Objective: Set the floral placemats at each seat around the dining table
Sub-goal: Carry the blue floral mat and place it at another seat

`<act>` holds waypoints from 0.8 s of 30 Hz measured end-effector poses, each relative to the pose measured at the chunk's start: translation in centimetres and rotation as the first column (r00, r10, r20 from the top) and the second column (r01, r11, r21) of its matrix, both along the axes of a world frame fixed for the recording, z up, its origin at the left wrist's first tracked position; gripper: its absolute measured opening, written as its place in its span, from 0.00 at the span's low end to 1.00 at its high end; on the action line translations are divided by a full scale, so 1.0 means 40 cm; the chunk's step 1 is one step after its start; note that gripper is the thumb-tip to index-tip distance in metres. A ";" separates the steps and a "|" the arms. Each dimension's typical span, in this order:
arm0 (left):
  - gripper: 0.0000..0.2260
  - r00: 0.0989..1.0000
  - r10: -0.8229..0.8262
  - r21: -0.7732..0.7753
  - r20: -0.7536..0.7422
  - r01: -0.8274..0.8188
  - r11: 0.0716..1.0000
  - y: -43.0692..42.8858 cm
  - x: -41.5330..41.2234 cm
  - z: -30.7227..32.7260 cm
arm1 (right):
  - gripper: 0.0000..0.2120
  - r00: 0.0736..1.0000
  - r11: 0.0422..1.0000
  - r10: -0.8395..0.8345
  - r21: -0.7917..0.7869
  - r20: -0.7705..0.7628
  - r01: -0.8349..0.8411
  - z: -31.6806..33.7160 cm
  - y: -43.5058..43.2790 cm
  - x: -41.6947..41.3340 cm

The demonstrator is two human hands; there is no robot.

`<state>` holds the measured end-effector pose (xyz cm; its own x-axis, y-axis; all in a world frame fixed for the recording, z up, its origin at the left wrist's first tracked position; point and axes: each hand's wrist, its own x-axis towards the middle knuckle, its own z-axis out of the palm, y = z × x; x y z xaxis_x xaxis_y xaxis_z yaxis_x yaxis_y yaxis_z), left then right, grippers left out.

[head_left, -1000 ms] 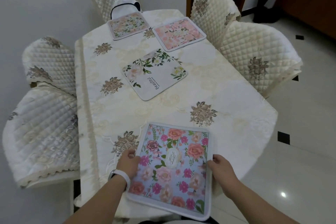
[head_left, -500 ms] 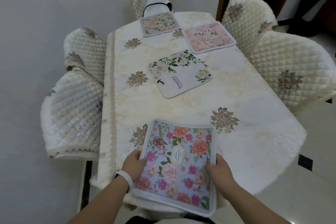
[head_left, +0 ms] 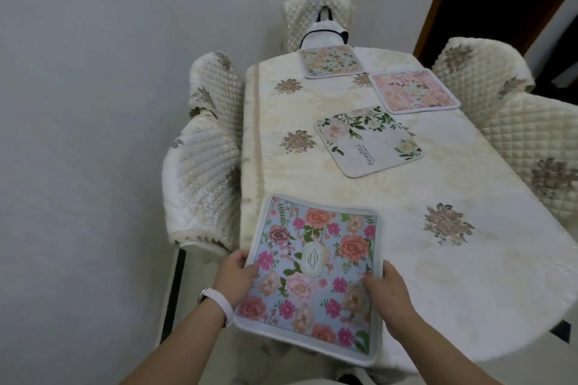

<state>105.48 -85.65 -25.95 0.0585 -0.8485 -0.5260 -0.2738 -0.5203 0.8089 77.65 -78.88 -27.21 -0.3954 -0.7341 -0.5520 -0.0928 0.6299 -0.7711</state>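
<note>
The desk point(head_left: 391, 228) fills most of the room's near end, long and rounded, draped in a cream cloth with brown embroidered flowers, and quilted chairs crowd it on three sides, the left ones point(head_left: 203, 178) pushed close to the wall. Three placemats lie on it: a pale floral one point(head_left: 331, 60) at the far head, a pink one point(head_left: 413, 91) just beside it toward the right chairs, and a white one with green sprays point(head_left: 369, 141) sitting crooked near the middle (that one does not look squared to any seat).

The blue floral placemat point(head_left: 316, 272) is at the near end, held between both hands, its near edge overhanging the desk's rim and its far edge sagging a little toward the cloth. The left hand point(head_left: 236, 275), with a pale wristband, pinches the left border, thumb on top; the right hand point(head_left: 386, 291) presses its grip on the right border, fingers spread over the print. Both grips are closed on the mat.

To do this step well, I'd say the person should slide it forward until the whole mat rests on the cloth, turn it so its edge runs parallel with the rim before the seat, then flatten it from the centre outward before letting go, lest the cloth bunch underneath.
</note>
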 end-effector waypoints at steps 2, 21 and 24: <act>0.03 1.000 0.001 -0.028 -0.012 -0.001 1.000 -0.001 0.079 0.006 | 0.07 1.000 1.000 -0.001 -0.007 -0.013 0.001 0.014 0.002 0.076; 0.06 0.929 -0.352 -0.104 -0.114 0.341 0.934 0.019 0.173 0.042 | 0.07 0.913 0.910 -0.407 -0.095 -0.018 0.404 0.108 0.245 0.262; 0.05 0.901 -0.419 -0.106 -0.109 0.409 0.906 0.048 0.098 0.063 | 0.08 0.886 0.880 -0.464 -0.117 -0.010 0.459 0.123 0.300 0.208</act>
